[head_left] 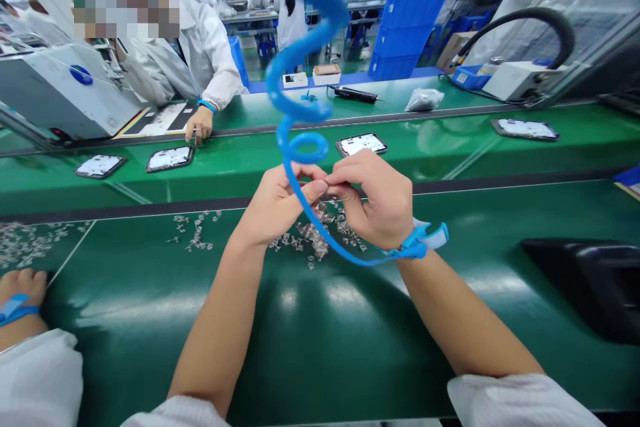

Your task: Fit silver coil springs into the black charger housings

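My left hand [283, 203] and my right hand [373, 197] meet at their fingertips above a pile of small clear parts [315, 237] on the green table [300, 347]. The fingers of each hand are pinched together around something too small to make out. A blue wrist strap [417, 241] circles my right wrist, and its coiled blue cord [300, 87] hangs in front of my hands. Just beyond my fingers, a flat device with a white face [363, 143] lies on the green belt [450, 153].
More clear parts [197, 230] lie to the left. A co-worker's hand [23, 287] rests at the left edge; another person's hand [200, 123] touches the far side. A black object [585, 280] stands at right, a screwdriver [355, 94] on the far ledge.
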### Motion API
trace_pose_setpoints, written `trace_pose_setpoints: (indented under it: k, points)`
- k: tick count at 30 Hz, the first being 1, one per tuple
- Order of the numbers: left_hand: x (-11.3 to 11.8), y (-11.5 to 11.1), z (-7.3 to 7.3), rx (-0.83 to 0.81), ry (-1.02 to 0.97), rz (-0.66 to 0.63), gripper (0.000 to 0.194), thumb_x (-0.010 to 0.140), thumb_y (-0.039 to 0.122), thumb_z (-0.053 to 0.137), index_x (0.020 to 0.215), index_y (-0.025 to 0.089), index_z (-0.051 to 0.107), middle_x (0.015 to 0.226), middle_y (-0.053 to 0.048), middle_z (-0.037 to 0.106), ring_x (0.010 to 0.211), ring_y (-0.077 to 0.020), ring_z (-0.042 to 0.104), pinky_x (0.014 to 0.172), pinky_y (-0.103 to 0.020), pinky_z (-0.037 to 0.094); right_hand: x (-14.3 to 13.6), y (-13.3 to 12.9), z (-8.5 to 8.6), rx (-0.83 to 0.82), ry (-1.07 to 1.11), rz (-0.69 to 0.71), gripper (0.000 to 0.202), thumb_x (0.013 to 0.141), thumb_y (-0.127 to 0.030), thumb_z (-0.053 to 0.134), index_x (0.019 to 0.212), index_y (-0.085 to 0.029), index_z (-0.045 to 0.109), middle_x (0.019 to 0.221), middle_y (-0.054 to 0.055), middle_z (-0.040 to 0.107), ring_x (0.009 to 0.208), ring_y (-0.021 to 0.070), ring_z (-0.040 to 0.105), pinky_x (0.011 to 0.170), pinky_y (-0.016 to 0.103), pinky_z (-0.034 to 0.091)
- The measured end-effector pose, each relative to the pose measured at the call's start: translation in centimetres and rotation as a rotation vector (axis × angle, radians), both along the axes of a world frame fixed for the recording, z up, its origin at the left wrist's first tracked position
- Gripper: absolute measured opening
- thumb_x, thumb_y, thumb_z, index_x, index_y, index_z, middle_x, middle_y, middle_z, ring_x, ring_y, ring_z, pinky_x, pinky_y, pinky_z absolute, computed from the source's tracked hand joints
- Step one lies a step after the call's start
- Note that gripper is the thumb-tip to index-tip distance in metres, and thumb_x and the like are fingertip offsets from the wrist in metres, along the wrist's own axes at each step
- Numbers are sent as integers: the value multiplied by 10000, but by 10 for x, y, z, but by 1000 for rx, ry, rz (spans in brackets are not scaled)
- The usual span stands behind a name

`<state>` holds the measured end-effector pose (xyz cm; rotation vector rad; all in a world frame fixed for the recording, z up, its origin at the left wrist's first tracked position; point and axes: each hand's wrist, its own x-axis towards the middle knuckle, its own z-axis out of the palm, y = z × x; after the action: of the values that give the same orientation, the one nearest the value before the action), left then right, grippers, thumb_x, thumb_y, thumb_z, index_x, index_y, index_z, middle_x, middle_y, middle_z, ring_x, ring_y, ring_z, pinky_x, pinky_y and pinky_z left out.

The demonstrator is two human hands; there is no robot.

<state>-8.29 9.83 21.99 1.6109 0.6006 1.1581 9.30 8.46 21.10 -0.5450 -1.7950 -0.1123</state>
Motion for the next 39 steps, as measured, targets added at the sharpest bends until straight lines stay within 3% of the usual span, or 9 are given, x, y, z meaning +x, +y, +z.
trace_pose_setpoints:
  k: [5,9,16,20,24,28,33,39]
  points:
    - [2,-1,2,-10,-42,31,350,759,484,866,772,190,676,732,-2,668,591,-93,582,499,-199,486,-1,0,-1,18,-6,8,114,978,-161,589,980,-258,651,858,25,701,796,187,661,692,340,541]
    - [3,-2,3,-32,-47,36,385,775,514,848,754,197,630,637,17,611,515,-82,514,444,-199,420,-2,0,-1,70,26,-3,120,966,-148,604,970,-259,650,844,20,699,769,184,656,685,328,533]
    - [4,-3,2,-5,-96,63,324,843,480,801,790,212,627,688,17,628,512,-73,509,465,-211,426,-2,-1,3,37,27,31,77,979,-232,637,903,-240,628,799,13,690,737,170,640,673,310,529]
    - [1,-1,1,40,-69,41,305,858,494,780,842,214,662,736,-9,658,597,-101,584,502,-218,460,-2,-1,4,-136,78,32,143,996,-295,617,871,-225,616,765,7,665,680,150,608,619,296,506]
    - [-1,-1,-3,115,-19,28,337,767,396,875,988,223,689,872,-18,689,668,-100,585,565,-224,478,-3,-3,3,-334,192,68,236,957,-419,680,860,-212,623,750,9,665,654,150,616,601,301,516]
    - [3,-3,-7,257,72,182,322,757,305,878,1006,230,689,873,1,675,661,-90,539,593,-232,465,-6,-5,2,-481,307,108,296,910,-481,733,846,-209,635,746,4,675,632,139,620,581,286,527]
    - [8,-5,-5,453,138,328,248,803,319,843,974,221,692,861,6,691,674,-104,568,634,-247,501,-4,-4,3,-642,414,178,361,825,-514,809,778,-194,649,685,-12,656,613,124,608,537,251,517]
    - [5,1,-6,790,308,397,171,891,275,757,1040,220,694,916,-22,737,808,-156,649,753,-301,520,3,-1,4,-936,499,338,439,735,-536,872,763,-169,634,673,0,646,598,112,577,539,251,497]
